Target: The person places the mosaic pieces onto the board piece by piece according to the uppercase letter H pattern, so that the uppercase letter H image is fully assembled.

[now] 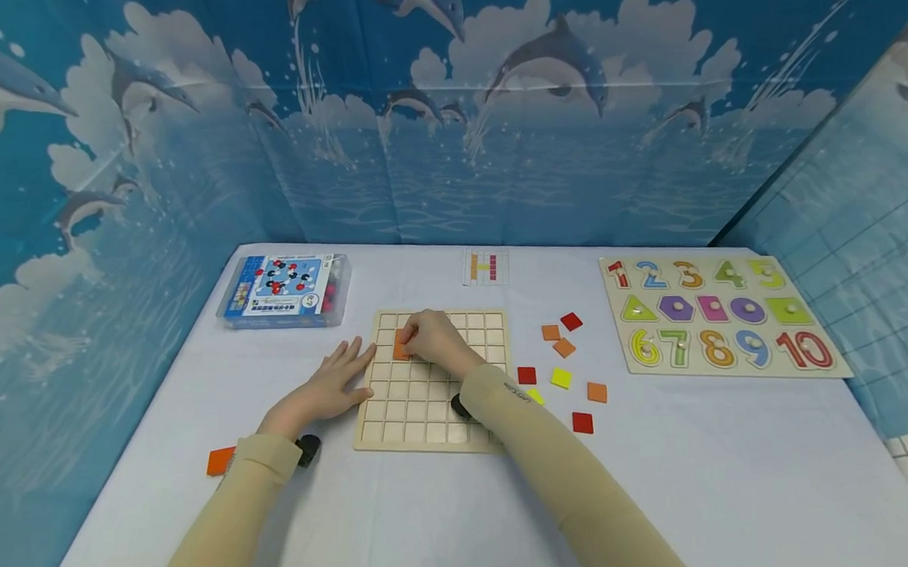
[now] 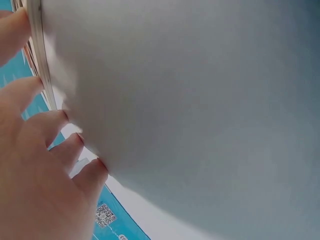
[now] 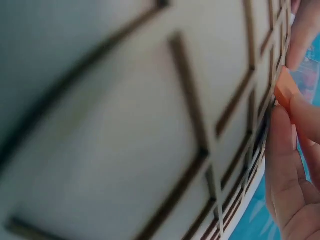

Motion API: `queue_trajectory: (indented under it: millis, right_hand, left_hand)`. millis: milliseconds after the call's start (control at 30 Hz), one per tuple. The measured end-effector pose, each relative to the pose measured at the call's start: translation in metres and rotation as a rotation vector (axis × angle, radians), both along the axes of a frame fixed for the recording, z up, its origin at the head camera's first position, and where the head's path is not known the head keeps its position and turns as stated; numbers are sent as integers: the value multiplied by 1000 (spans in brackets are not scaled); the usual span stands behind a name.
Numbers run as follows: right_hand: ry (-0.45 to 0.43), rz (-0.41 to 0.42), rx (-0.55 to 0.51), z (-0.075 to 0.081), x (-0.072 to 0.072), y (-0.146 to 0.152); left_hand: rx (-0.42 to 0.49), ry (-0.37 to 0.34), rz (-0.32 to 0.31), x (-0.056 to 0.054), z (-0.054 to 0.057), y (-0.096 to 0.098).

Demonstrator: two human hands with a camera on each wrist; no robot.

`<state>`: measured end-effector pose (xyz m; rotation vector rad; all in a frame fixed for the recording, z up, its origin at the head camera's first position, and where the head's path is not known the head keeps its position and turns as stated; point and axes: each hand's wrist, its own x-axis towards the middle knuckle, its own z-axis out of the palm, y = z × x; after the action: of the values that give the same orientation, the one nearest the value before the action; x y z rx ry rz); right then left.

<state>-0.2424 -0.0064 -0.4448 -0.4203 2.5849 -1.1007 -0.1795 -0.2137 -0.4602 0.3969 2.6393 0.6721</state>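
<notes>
Currently, the right hand (image 1: 438,342) is pinching an orange tile (image 3: 285,86) — the left hand (image 1: 325,391), splayed, touching the wooden grid board (image 1: 416,411).

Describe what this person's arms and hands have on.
Both arms have long tan sleeves reaching the wrists, with small dark lettering near the right cuff. A small black device shows at each wrist. The left hand and right hand wear no gloves.
</notes>
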Motion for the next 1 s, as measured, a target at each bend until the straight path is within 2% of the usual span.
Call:
queue_trajectory:
  millis: [167, 367, 567, 800, 1000]
  right_hand:
    - [20, 1, 19, -1, 2, 0]
    - [68, 32, 89, -1, 5, -3]
    - [49, 66, 62, 6, 10, 8]
    - [43, 72, -23, 26, 25, 64]
    - [67, -8, -21, 33, 43, 130]
  left_hand:
    - [-1, -6, -5, -1, 3, 2]
    - [-5, -8, -9, -2, 1, 1]
    - [4, -11, -10, -1, -1, 0]
    - [24, 3, -12, 2, 2, 0]
    - [14, 16, -25, 2, 1, -1]
